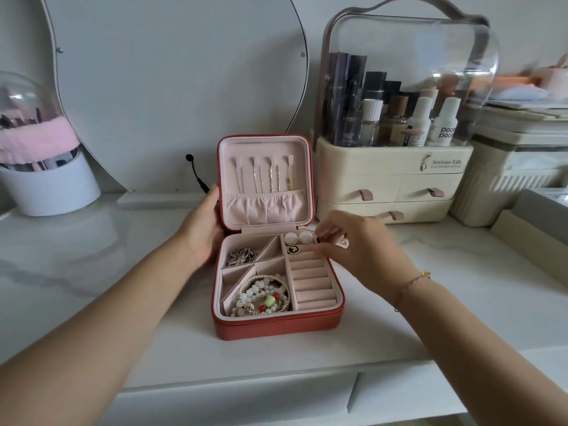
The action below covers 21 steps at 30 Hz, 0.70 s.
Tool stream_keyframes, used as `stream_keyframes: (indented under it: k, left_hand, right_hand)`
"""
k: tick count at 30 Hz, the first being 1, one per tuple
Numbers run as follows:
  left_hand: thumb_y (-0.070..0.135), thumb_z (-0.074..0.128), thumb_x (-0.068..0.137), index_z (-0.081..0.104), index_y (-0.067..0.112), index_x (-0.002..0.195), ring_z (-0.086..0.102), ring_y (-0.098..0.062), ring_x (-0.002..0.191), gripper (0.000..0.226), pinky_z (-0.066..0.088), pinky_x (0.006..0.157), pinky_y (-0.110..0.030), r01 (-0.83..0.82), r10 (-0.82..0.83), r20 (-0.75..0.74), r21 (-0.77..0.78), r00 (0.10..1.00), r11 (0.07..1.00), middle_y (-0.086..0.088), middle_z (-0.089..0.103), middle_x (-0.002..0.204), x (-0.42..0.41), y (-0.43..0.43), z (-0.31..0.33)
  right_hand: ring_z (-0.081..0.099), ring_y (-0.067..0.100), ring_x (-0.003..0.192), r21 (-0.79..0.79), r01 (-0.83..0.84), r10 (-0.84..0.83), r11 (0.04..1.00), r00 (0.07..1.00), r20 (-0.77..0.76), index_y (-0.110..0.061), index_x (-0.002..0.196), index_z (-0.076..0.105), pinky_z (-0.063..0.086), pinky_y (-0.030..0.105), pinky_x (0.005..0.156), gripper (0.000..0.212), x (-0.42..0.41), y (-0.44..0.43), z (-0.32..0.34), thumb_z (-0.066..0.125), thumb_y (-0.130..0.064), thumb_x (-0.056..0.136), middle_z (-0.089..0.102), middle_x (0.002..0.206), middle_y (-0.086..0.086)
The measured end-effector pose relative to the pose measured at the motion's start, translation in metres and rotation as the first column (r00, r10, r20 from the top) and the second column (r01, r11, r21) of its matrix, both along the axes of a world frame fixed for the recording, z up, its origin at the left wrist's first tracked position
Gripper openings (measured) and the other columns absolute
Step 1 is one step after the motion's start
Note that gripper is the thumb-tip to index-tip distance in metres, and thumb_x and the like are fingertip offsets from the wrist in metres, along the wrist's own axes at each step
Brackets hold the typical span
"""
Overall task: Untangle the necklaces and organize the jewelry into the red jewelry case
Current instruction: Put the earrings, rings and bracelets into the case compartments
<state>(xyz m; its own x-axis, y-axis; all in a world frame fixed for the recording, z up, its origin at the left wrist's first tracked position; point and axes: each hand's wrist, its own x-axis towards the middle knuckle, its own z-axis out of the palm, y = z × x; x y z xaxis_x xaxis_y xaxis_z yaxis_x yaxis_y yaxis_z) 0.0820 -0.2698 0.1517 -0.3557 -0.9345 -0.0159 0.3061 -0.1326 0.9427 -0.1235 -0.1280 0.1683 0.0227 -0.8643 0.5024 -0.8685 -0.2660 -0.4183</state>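
While the right hand (353,245) pinches a small dark piece (318,240) between curled fingertips, too small to identify, it hovers at the upper right corner of the red jewelry case (276,325), just beside two pearl earrings (296,238) and a black heart stud (291,249) at the top of the ring rolls (310,281). At the case's left side the left hand (203,232) holds it near the hinge, thumb up along the lid (304,142), fingers hidden behind. Four necklaces (264,176) hang separate and straight inside the upright lid, long axes running up and down the frame, ends tucked into the gathered pocket. Beaded bracelets (264,296) fill the lower-left compartment and a silver chain (241,256) the upper-left. Sitting mid-frame on the white tabletop (92,272), the case has its hinge running left to right and its base opening toward the bottom. The sorting looks nearly finished: seating this last piece and closing the lid seem to remain.
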Motion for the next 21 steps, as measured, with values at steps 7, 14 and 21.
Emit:
stream_keyframes:
  k: [7, 14, 21]
  left_hand:
    - [0.052, 0.042, 0.096, 0.064, 0.022, 0.123, 0.066, -0.021, 0.106, 0.046, 0.053, 0.086, -0.033, -0.029, 0.029, 0.013, 0.027, 0.999, 0.999, -0.004, 0.07, 0.116, -0.002, 0.004, 0.003]
    - [0.05, 0.037, 0.099, 0.063, 0.021, 0.123, 0.066, -0.02, 0.106, 0.046, 0.053, 0.084, -0.032, -0.016, 0.016, -0.013, 0.042, 1.0, 0.999, -0.004, 0.07, 0.117, -0.002, 0.007, 0.004]
    - [0.05, 0.039, 0.099, 0.065, 0.021, 0.12, 0.067, -0.019, 0.105, 0.044, 0.053, 0.085, -0.033, -0.027, 0.028, -0.005, 0.038, 1.0, 0.999, -0.004, 0.07, 0.116, -0.001, 0.005, 0.003]
  right_hand:
    - [0.047, -0.006, 0.062, -0.055, 0.001, -0.007, 0.999, 0.994, -0.112, -0.017, 0.079, 0.07, 0.032, 0.022, 0.074, 0.012, 0.008, -0.007, -0.003, 0.076, -0.027, 0.077, 0.056, 0.067, -0.018]
    - [0.047, 0.006, 0.072, -0.111, 0.023, -0.044, 0.994, 0.98, -0.196, -0.023, 0.073, 0.069, 0.024, 0.03, 0.073, 0.011, 0.009, -0.008, -0.007, 0.074, -0.033, 0.076, 0.051, 0.069, -0.022]
    - [0.049, 0.01, 0.082, -0.035, 0.047, -0.048, 0.998, 0.998, -0.032, -0.024, 0.082, 0.074, 0.039, 0.036, 0.08, 0.005, 0.011, -0.006, -0.01, 0.071, -0.02, 0.08, 0.052, 0.074, -0.023]
